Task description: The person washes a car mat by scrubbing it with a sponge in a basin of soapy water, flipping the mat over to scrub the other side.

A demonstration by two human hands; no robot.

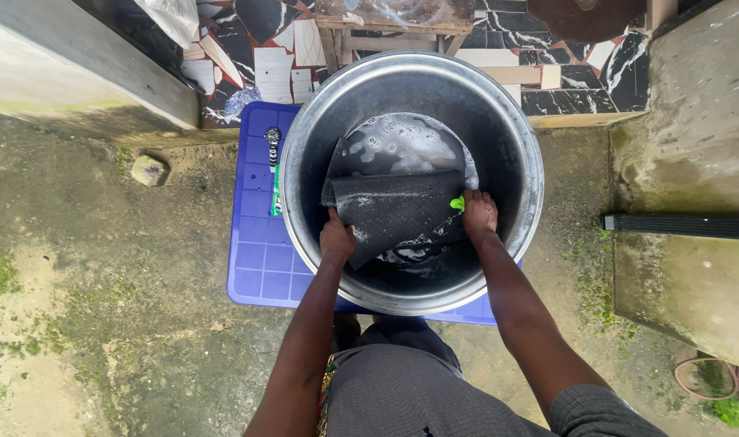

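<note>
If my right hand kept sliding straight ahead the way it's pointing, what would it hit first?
The right hand points toward the far side of the metal basin. It would probably cross the soapy water first, then meet the basin's far wall, though depth is hard to judge.

A large metal basin (304, 162), holding soapy water (406, 142), is set on a blue plastic crate (256, 243) placed on mossy concrete ground (102, 324). A dark flat mat (393, 206) is gripped at its lower edge by the left hand (335, 240), while a small green object (458, 203) is pressed against the mat's right edge by the right hand (479, 214). A green-handled brush (274, 174) is laid on the crate left of the basin, and a black ridged strip (681, 225) is seen at the right on a concrete block.
</note>
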